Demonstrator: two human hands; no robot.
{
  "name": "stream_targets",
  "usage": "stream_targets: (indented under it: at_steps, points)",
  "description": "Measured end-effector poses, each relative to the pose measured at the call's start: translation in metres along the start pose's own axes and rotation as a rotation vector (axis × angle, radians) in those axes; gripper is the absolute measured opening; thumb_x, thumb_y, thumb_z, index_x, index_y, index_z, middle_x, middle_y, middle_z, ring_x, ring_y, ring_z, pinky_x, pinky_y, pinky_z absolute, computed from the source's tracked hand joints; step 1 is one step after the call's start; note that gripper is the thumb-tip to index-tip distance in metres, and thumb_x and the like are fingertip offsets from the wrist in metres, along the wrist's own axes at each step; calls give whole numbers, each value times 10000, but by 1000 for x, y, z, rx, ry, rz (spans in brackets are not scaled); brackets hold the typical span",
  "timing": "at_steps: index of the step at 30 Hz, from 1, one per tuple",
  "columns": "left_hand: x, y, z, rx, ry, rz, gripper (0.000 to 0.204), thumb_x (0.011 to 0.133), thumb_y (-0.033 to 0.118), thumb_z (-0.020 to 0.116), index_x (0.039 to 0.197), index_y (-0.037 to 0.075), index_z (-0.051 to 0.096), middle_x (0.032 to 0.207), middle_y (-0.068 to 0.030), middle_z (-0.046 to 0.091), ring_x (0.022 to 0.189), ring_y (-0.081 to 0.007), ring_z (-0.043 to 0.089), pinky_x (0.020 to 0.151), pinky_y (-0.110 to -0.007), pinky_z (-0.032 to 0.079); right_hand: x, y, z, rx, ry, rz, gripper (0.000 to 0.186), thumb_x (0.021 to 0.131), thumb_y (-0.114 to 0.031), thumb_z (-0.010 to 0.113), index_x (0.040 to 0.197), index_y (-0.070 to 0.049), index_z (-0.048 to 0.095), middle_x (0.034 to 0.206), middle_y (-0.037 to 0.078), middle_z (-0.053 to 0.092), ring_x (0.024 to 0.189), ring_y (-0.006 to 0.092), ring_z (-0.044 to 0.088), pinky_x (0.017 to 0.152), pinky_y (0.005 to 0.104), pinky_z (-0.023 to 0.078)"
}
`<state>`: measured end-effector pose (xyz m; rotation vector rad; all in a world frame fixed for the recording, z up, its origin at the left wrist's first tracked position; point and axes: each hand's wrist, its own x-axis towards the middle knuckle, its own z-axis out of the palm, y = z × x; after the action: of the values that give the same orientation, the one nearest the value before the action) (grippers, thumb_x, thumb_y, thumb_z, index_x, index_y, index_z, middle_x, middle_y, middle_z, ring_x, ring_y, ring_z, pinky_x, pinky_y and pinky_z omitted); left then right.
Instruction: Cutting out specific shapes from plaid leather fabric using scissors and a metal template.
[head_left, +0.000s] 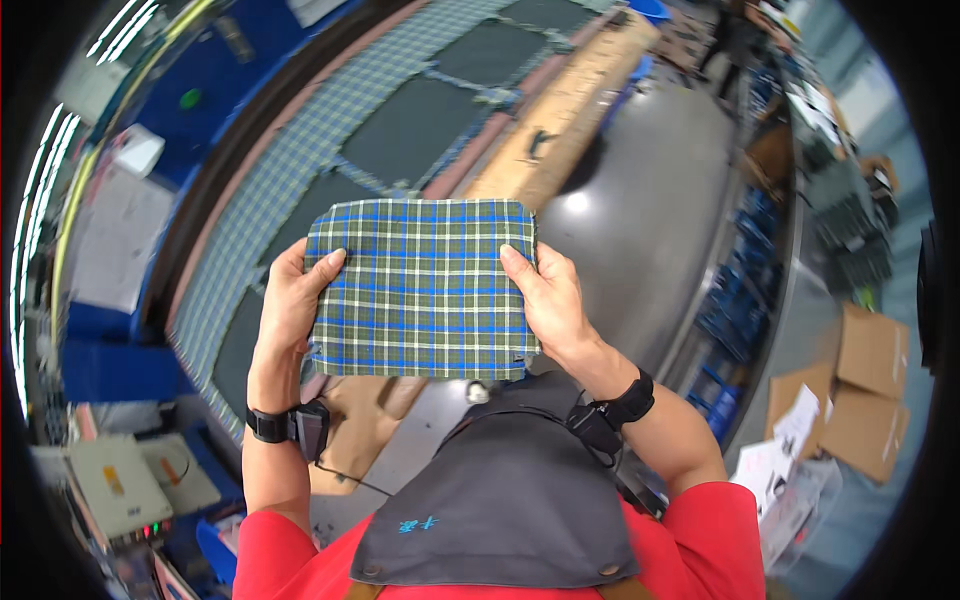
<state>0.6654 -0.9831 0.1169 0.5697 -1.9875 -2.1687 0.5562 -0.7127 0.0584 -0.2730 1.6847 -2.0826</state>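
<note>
A rectangular piece of plaid fabric (pixel 420 290), green with blue and white lines, is held up flat in front of me. Along its left edge my left hand (pixel 293 295) pinches it, thumb on the front face. My right hand (pixel 552 298) grips the opposite edge the same way. The lower edge looks slightly frayed, with small notches near both bottom corners. The fingers behind the cloth are hidden.
Beyond lies a long table spread with plaid cloth (pixel 265 180) bearing dark green panels (pixel 412 132). A wooden rail (pixel 560 110) runs along its side. A control box (pixel 118 485) stands lower left; cardboard boxes (pixel 868 395) and stacked dark cloth (pixel 848 215) are at right.
</note>
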Motion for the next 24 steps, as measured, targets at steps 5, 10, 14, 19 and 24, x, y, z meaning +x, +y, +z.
stream_targets:
  at_steps: [5, 10, 14, 19, 24]
  points:
    - [40, -33, 98, -12, -127, 26, 249, 999, 122, 668, 1188, -40, 660, 1049, -69, 739, 888, -114, 690, 801, -268, 566, -23, -38, -96, 2, 157, -31, 255, 1060, -218, 590, 1076, 19, 683, 911, 2, 700, 791, 54, 602, 706, 265, 520]
    - [64, -21, 204, -30, -238, -4, 291, 969, 51, 658, 1239, -58, 640, 1071, -77, 734, 911, -131, 695, 833, -294, 570, -30, -45, -191, -138, 338, -146, 312, 1042, -272, 621, 1002, 33, 672, 820, 27, 704, 741, 76, 613, 660, 304, 520]
    - [115, -33, 301, -70, -369, -50, 259, 980, 69, 663, 1212, -46, 653, 1057, -80, 744, 895, -139, 710, 819, -301, 584, -35, -81, -276, -288, 469, -215, 380, 1032, -319, 623, 907, 40, 639, 712, 116, 667, 667, 129, 609, 614, 353, 495]
    - [148, 1, 468, -82, -594, -83, 204, 989, 69, 662, 1161, -40, 667, 1035, -86, 751, 862, -132, 715, 784, -286, 594, -67, -135, -394, -330, 691, -177, 389, 1037, -329, 610, 923, 41, 645, 682, 71, 644, 625, 105, 572, 579, 330, 463]
    - [178, -2, 616, 19, -793, -96, 213, 1010, 89, 638, 1175, -43, 661, 1041, -104, 752, 866, -142, 730, 769, -295, 617, -97, -155, -497, -221, 908, -165, 386, 1040, -338, 607, 977, 39, 663, 691, 22, 622, 643, 83, 546, 598, 307, 457]
